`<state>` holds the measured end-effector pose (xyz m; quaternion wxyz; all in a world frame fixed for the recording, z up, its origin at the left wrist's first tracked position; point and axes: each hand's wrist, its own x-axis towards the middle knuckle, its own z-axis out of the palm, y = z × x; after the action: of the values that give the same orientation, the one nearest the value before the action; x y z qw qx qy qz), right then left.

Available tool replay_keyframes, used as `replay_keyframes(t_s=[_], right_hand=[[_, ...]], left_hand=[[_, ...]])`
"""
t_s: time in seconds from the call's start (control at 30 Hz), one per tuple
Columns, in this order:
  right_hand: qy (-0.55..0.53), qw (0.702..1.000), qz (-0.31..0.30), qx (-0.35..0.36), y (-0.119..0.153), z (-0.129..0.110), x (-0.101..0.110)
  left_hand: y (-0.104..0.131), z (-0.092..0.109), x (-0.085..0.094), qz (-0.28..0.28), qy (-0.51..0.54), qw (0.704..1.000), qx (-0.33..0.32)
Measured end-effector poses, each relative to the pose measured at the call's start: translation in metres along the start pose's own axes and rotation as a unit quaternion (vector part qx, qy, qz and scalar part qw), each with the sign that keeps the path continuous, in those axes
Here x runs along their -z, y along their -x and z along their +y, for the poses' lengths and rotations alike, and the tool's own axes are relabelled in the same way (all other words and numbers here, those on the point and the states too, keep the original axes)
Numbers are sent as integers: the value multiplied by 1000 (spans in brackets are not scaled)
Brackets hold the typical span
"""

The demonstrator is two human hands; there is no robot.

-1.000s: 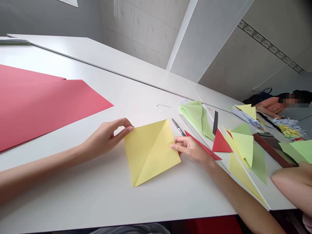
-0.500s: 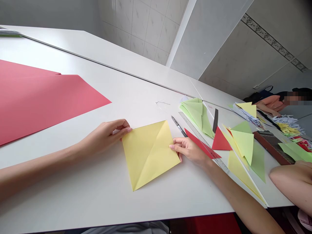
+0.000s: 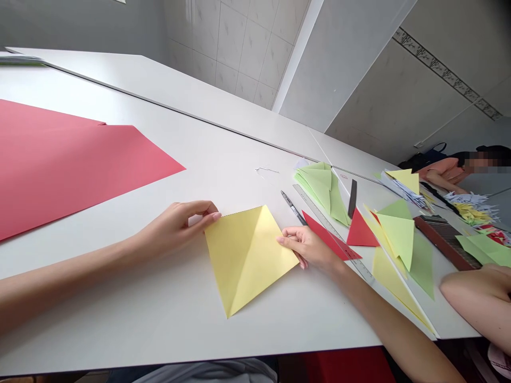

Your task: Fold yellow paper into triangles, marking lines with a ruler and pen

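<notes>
A square of yellow paper (image 3: 249,255) with a diagonal crease is held between both hands above the white table (image 3: 159,330). My left hand (image 3: 191,221) pinches its upper left corner between thumb and fingers. At the right corner, my right hand (image 3: 303,244) grips the sheet, thumb on top. The paper bends along the crease, one half darker than the other. Just beyond my right hand lie a black pen (image 3: 293,206), a clear ruler (image 3: 315,207) and a red paper piece (image 3: 327,236).
Large red sheets (image 3: 80,170) cover the left side. Folded green papers (image 3: 319,186), a red triangle (image 3: 361,230) and a brown box (image 3: 447,242) lie to the right. Another person's arm (image 3: 479,298) rests at the right edge; a person sits farther back.
Both hands still hold the yellow paper. Its top corner has moved slightly left and down, its bottom corner to the right, and the bend along the crease looks sharper.
</notes>
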<state>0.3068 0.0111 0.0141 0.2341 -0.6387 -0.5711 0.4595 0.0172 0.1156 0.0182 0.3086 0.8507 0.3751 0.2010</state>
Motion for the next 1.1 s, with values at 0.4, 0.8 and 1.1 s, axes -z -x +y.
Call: replay_keyframes(t_s=[0.4, 0.8, 1.1], right_hand=[[201, 954, 216, 47, 5, 6, 13], [412, 838, 356, 17, 42, 84, 63], [489, 778, 394, -6, 30, 91, 68]], left_hand=[[23, 7, -37, -36, -213, 913, -347], [25, 1, -35, -25, -237, 912, -334], [37, 15, -40, -69, -220, 923, -308]])
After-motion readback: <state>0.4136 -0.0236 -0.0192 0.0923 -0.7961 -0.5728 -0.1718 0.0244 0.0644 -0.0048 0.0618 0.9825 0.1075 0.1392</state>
